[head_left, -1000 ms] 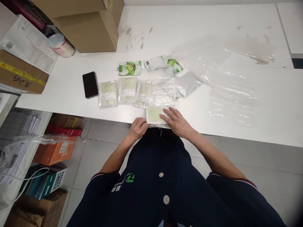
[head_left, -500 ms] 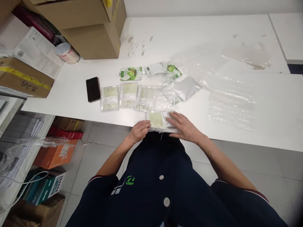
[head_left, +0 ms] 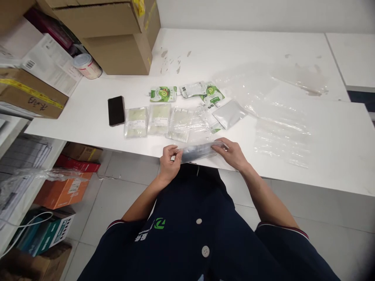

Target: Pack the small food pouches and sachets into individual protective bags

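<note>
At the table's front edge I hold a shiny packet in clear plastic point(head_left: 196, 152), tilted so that a silvery-dark face shows. My left hand point(head_left: 170, 164) is closed on its left end, thumb and fingers pinching the film. On the opposite end, my right hand point(head_left: 230, 153) pinches the upper right corner. Just beyond lie pale green packets in clear sleeves: one on the left point(head_left: 136, 121), one in the middle point(head_left: 159, 119), and one point(head_left: 180, 121) partly under loose clear film. A silver pouch point(head_left: 229, 114) rests to the right, with green-and-white printed pouches point(head_left: 163, 94) behind.
A black phone point(head_left: 116, 111) lies left of the packets. Clear plastic bags point(head_left: 281, 132) spread over the table's right side. Cardboard boxes point(head_left: 117, 54) and a tin point(head_left: 87, 66) stand at the back left. Shelving with an orange box point(head_left: 60, 190) is below left.
The packet has been tilted up from lying with its green, labelled face showing; its shiny face shows now. My right hand went from resting spread on it to pinching its corner.
</note>
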Motion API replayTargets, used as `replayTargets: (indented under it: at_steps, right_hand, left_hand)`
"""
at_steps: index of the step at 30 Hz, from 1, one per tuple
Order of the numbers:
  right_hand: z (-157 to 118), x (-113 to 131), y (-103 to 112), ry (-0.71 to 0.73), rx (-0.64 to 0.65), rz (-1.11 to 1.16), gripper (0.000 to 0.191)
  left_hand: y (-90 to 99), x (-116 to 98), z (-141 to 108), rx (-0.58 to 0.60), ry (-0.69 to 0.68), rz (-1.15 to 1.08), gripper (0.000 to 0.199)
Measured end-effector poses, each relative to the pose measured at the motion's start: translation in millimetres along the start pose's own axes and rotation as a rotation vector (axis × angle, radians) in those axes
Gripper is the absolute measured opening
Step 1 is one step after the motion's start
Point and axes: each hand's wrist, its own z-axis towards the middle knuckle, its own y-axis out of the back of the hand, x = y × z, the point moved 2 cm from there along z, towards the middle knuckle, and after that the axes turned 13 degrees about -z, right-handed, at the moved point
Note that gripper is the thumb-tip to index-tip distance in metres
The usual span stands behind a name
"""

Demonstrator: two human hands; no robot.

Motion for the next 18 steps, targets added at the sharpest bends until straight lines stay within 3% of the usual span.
replayTargets:
  at_steps: [3,8,11,13,16,18]
  right_hand:
    - [21,-2,-12,-0.048,0.076,-0.040,0.037]
    - [36,7,-27,-0.121,0.145,-0.366,0.058]
    - [35,17,-31,-0.058,0.028,-0.618,0.068]
    - [33,22,-33,0.072,-0.086,-0.759,0.062]
    - [33,19,-40,0.292,-0.092,-0.830,0.029]
    - [34,13,-44,0.344,-0.031,-0.806,0.028]
  left_hand:
    - [2.3,4,14,0.037,0.035,0.129,0.034]
    - [2.2,13,24,0.208,0.006,0.579,0.034]
    - [3.0,17,22,0.186,-0.134,0.786,0.028]
    - [6.2,17,19,0.229,-0.270,0.781,0.026]
    - [13.1,10,12,0.543,-0.465,0.645,0.039]
    - [18.2,6,8,0.755,-0.485,0.626,0.054]
